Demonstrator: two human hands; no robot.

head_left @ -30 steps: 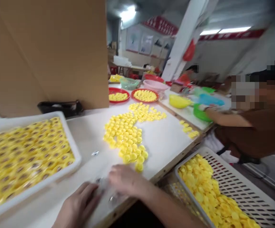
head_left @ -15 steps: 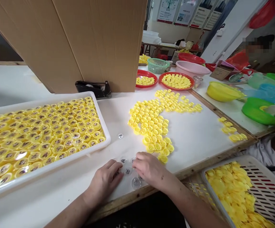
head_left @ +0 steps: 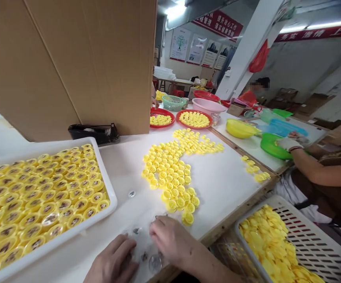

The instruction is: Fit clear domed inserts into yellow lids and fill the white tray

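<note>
My left hand (head_left: 113, 260) and my right hand (head_left: 170, 245) rest low on the white table (head_left: 226, 188) at its near edge. Between them lie several clear round plastic discs with dark centres, one (head_left: 154, 263) close to my right hand's heel. Another small disc (head_left: 132, 193) lies alone further up. A winding band of yellow plastic caps (head_left: 167, 173) spreads just beyond my right fingers, apart from them. Whether either hand pinches a disc is hidden by the fingers.
To the left, a white tray (head_left: 70, 232) holds rows of yellow caps with dark centres. A perforated white crate (head_left: 306, 236) of yellow caps stands at lower right. Red plates of caps (head_left: 162, 118) lie beyond. A co-worker's hand (head_left: 291, 143) works by a green bowl (head_left: 272, 146).
The head view has swung and steadied, so the table sits lower and further right in the picture. My hands stay over the clear discs, and my right hand has shifted slightly.
</note>
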